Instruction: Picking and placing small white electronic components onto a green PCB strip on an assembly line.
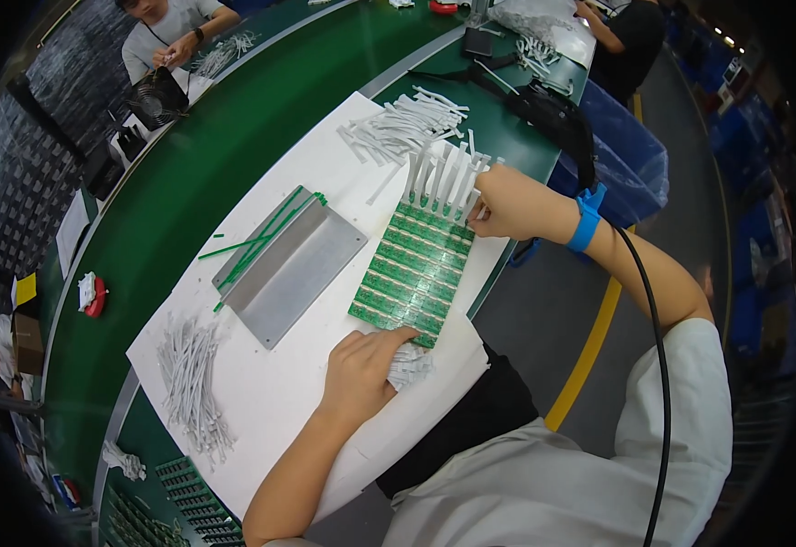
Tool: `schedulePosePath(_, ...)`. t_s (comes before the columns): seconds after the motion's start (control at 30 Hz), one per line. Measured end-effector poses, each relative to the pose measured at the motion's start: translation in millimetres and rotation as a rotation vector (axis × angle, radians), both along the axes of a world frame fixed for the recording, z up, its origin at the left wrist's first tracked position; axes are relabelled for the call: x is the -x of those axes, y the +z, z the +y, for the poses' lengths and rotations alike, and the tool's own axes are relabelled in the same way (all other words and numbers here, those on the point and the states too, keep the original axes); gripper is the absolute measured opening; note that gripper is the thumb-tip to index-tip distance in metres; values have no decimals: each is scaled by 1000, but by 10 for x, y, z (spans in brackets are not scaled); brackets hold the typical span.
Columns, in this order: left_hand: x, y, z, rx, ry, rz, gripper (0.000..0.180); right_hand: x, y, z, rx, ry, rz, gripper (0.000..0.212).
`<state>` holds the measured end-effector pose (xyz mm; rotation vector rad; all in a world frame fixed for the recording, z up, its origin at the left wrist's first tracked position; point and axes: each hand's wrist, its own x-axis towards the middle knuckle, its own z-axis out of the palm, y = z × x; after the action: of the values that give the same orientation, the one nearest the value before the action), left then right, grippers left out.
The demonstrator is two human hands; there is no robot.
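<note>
A green circuit board panel (412, 273), divided into rows of small boards, lies tilted on white paper. Several flat white strips (439, 178) stand up side by side along its far edge. My left hand (361, 369) grips the near edge, with the thumb and index finger against the board. At the far right corner, my right hand (512, 202) has its fingers pinched together next to the last strip. What exactly is between those fingertips is hidden. Beneath the near edge, more white strips (410, 366) show beside my left hand.
A grey metal tray (298, 283) with green sticks across it lies left of the panel. Loose white strips (403, 123) are heaped beyond, and another bundle (193, 387) lies near left. More green panels (197, 497) stand at lower left. A black cord (658, 365) runs from my blue wristband.
</note>
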<state>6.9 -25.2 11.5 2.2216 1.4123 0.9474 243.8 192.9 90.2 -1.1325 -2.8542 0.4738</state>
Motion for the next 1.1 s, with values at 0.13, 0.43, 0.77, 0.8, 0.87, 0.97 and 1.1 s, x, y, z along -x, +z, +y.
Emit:
schedulePosePath(0.13,1,-36,-26,113,95,-234,50,-65,6,21,105,-13,49,20)
schedulePosePath(0.43,39,-54,-24,588,-30,-1328,57,52,-214,-821,-587,-305,570,42)
schedulePosePath(0.77,-38,-65,-103,688,-112,-1128,69,722,-461,-1695,220,-96,1075,42)
schedulePosePath(0.8,-40,-59,-100,697,-101,-1152,65,732,-484,-1713,217,-97,1077,42)
schedulePosePath(0.87,-26,-66,-105,698,-90,-1177,62,752,-532,-1747,332,-176,1129,36)
schedulePosePath(0.97,0,-96,-116,659,-44,-1156,61,781,-588,-1760,383,-259,1161,28)
schedulePosePath(1.1,-30,-62,-114,657,-35,-1222,58,798,-669,-1805,381,-260,1198,24)
